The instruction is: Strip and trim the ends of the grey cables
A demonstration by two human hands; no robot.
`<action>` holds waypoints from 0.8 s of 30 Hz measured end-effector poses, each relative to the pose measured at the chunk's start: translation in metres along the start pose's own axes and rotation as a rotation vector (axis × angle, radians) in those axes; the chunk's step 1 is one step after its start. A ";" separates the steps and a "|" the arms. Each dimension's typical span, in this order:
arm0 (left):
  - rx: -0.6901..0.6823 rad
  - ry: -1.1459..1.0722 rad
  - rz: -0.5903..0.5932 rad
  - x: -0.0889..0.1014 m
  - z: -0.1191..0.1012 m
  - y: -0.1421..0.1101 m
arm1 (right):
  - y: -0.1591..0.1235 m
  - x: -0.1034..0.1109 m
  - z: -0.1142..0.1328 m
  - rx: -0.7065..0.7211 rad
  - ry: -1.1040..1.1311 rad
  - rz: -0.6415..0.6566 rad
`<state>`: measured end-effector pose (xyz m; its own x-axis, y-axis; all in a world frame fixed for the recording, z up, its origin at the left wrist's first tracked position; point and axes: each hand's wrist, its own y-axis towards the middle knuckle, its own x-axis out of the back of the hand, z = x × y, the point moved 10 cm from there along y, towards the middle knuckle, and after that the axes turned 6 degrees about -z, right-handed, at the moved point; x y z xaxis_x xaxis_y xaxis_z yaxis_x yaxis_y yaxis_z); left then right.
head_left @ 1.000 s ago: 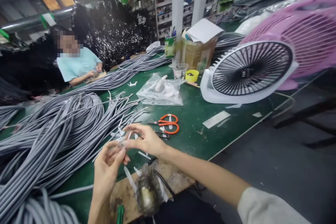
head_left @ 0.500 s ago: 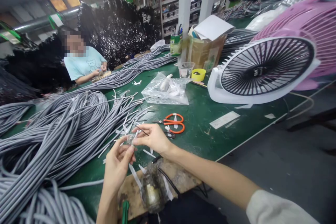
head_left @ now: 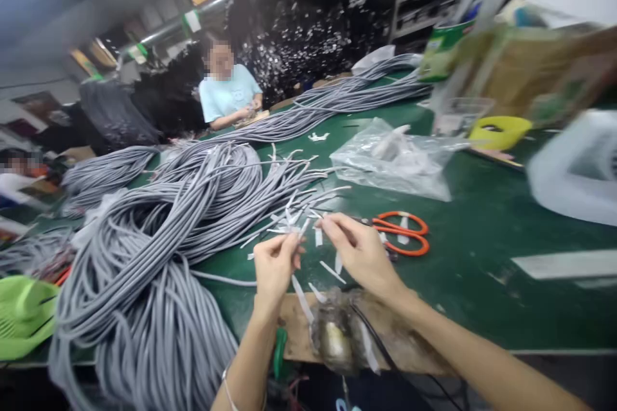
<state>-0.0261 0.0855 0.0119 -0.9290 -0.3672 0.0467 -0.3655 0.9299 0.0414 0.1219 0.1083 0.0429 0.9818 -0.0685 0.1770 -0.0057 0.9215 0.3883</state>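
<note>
My left hand (head_left: 274, 263) and my right hand (head_left: 359, 250) are raised close together above the green table (head_left: 482, 231), both with fingers pinched. Between them they hold a small pale piece (head_left: 308, 228), too blurred to name. Just behind the fingers lie the cut ends of a big bundle of grey cables (head_left: 193, 205) and several white strips. Orange-handled scissors (head_left: 402, 234) lie just right of my right hand. Below my hands sits a wooden board (head_left: 409, 350) with a tool wrapped in plastic (head_left: 335, 337) on it.
A clear plastic bag (head_left: 393, 157) with white parts lies behind the scissors. A yellow cup (head_left: 499, 131), a cardboard box (head_left: 530, 64) and a white fan (head_left: 576, 167) stand at the right. A person in a light blue shirt (head_left: 229, 93) works at the far side. A green basket (head_left: 24, 311) sits left.
The view has swung left, so the fan has slid to the right edge and more cable shows. Both hands stay together, pinching the small piece, now nearer the cable ends.
</note>
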 end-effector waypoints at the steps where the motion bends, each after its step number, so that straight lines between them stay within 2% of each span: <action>1: -0.006 -0.004 -0.004 0.001 -0.001 0.001 | -0.002 -0.002 0.005 0.045 -0.046 0.023; 5: -0.027 -0.012 0.024 -0.001 -0.008 0.001 | -0.013 -0.016 0.016 0.181 -0.163 0.147; 9: -0.059 0.014 -0.013 0.001 -0.009 -0.002 | -0.016 -0.021 0.018 0.226 -0.204 0.166; 12: -0.138 0.085 -0.036 0.002 -0.011 -0.005 | -0.016 -0.021 0.018 0.250 -0.232 0.161; 14: -0.271 0.191 -0.049 0.001 -0.019 -0.009 | -0.015 -0.020 0.018 0.254 -0.243 0.146; 19: -0.815 0.452 -0.137 -0.006 -0.059 -0.037 | -0.015 -0.013 0.021 0.257 -0.235 0.087; 24: -1.128 0.508 -0.239 -0.007 -0.076 -0.062 | -0.022 -0.006 0.039 0.407 -0.221 0.041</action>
<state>0.0074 0.0285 0.0848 -0.6277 -0.7233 0.2880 -0.0348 0.3956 0.9177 0.1091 0.0732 0.0690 0.9155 -0.1553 0.3711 -0.1612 0.7035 0.6922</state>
